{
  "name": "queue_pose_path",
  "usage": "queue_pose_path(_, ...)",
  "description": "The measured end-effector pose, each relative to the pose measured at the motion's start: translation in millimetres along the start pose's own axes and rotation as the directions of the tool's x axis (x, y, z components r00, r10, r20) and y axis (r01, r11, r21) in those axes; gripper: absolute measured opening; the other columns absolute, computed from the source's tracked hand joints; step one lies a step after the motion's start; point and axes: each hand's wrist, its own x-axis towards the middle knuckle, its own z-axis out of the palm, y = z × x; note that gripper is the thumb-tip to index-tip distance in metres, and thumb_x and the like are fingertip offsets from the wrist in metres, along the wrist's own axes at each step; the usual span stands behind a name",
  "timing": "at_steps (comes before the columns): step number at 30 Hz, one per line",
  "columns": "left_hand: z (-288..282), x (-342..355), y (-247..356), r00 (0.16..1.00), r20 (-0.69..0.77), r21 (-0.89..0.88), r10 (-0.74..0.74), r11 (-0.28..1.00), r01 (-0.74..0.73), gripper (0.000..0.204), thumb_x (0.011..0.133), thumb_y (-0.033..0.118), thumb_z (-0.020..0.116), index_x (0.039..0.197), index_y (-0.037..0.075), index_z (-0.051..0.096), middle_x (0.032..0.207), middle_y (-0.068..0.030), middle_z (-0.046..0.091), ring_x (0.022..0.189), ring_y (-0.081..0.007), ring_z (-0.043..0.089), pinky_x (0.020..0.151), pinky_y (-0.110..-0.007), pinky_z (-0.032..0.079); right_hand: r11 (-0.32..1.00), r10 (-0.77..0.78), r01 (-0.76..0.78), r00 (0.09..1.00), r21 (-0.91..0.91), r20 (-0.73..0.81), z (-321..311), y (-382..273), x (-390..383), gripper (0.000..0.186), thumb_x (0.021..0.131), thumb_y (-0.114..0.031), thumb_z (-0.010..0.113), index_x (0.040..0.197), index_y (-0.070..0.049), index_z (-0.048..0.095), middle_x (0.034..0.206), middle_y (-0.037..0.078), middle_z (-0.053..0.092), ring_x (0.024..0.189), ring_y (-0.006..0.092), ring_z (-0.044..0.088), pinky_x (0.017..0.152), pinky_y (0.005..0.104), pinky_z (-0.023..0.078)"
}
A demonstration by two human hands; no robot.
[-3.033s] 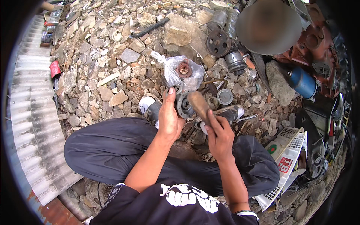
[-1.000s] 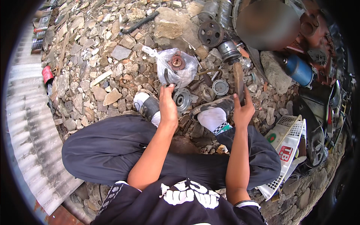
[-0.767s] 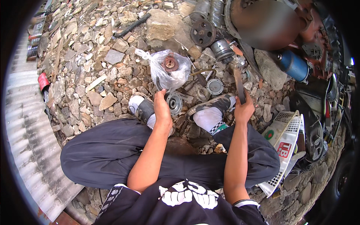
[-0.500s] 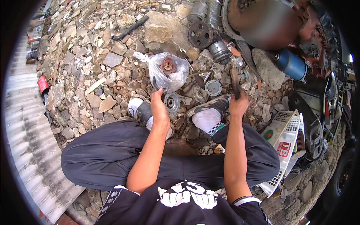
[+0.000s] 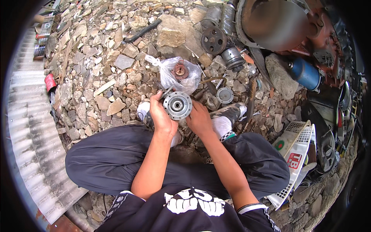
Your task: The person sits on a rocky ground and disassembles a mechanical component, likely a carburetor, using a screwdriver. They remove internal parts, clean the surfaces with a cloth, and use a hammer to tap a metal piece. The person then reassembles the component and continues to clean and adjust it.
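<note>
Both my hands are around a round grey metal housing (image 5: 177, 106) with a central hole and a ring of bolt holes along its rim. My left hand (image 5: 164, 117) is closed on its left side, thumb up by a short stub at the top. My right hand (image 5: 200, 120) grips the right edge, with its fingertips partly hidden behind the metal. Just beyond, a clear plastic bag (image 5: 168, 77) lies on the stones under a rusty round flanged part (image 5: 180, 71). A round grey cap (image 5: 225, 95) rests right of my hands. Farther right lies a long dark bar (image 5: 251, 96).
Loose rubble (image 5: 92, 77) covers the ground. Beyond my right hand are a spoked pulley (image 5: 213, 40), a metal cylinder (image 5: 233, 58), a blue canister (image 5: 305, 73) and large rusty machinery (image 5: 328, 36). A white plastic crate (image 5: 288, 176) stands at my right knee, corrugated sheeting (image 5: 38, 147) at far left.
My right hand has let go of the long dark bar, now on the stones, and moved left to the housing. The housing has come up from between my feet into my hands.
</note>
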Motion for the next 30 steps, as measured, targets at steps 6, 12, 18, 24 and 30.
queue_pose_path(6,9.0,-18.6,1.9,0.997,0.052,0.013,-0.051,0.999,0.05,0.047,0.107,0.036,0.047,0.122,-0.004,0.065,0.111,-0.0141,0.073,0.101,-0.0251,0.071,0.093,-0.039,0.057,0.92,0.214,-0.075,0.919,-0.385,0.332,36.6,20.9,-26.8,0.032,0.088,-0.018,0.064,0.118,-0.007,0.069,0.131,0.015,0.063,0.127,0.0342,0.054,0.1,0.0482,0.045)
queue_pose_path(12,13.4,-27.7,1.7,0.997,0.061,0.023,-0.052,0.998,0.051,0.049,0.108,0.039,0.048,0.123,-0.004,0.065,0.114,-0.0152,0.072,0.103,-0.0246,0.071,0.095,-0.04,0.057,0.983,0.172,-0.178,0.975,0.034,0.142,23.4,14.1,-15.0,0.027,0.088,-0.018,0.066,0.109,-0.002,0.068,0.115,0.017,0.068,0.109,0.0367,0.063,0.089,0.0458,0.05)
queue_pose_path(18,16.7,-65.9,18.8,0.988,0.136,-0.038,-0.077,0.996,0.083,0.06,0.11,0.05,0.042,0.131,-0.003,0.058,0.114,-0.0153,0.071,0.101,-0.0263,0.071,0.094,-0.042,0.058,0.3,0.573,-0.527,0.766,0.795,0.292,-69.8,-12.2,-6.8,0.025,0.092,-0.012,0.052,0.11,0.001,0.064,0.096,0.009,0.063,0.075,0.0178,0.06,0.069,0.0306,0.048)
queue_pose_path(24,13.1,-58.5,5.2,0.964,0.259,0.152,0.055,0.984,-0.096,0.059,0.11,0.056,0.041,0.137,0.005,0.053,0.114,-0.0121,0.067,0.103,-0.023,0.069,0.093,-0.039,0.058,0.584,0.406,-0.365,0.905,0.725,0.128,-149.5,-66.7,-16.4,0.022,0.096,-0.015,0.068,0.112,-0.001,0.066,0.106,0.008,0.064,0.075,0.0111,0.057,0.067,0.0242,0.045)
queue_pose_path(30,17.6,-59.8,-6.2,0.951,0.308,0.293,0.013,0.95,-0.108,0.052,0.112,0.051,0.04,0.137,0.007,0.051,0.113,-0.0077,0.064,0.102,-0.0167,0.064,0.09,-0.033,0.054,0.928,0.002,0.011,0.999,0.372,-0.035,-139.4,-77.2,-2.6,0.025,0.083,0.002,0.079,0.107,-0.004,0.078,0.107,0.012,0.066,0.07,0.0205,0.065,0.062,0.0331,0.053)
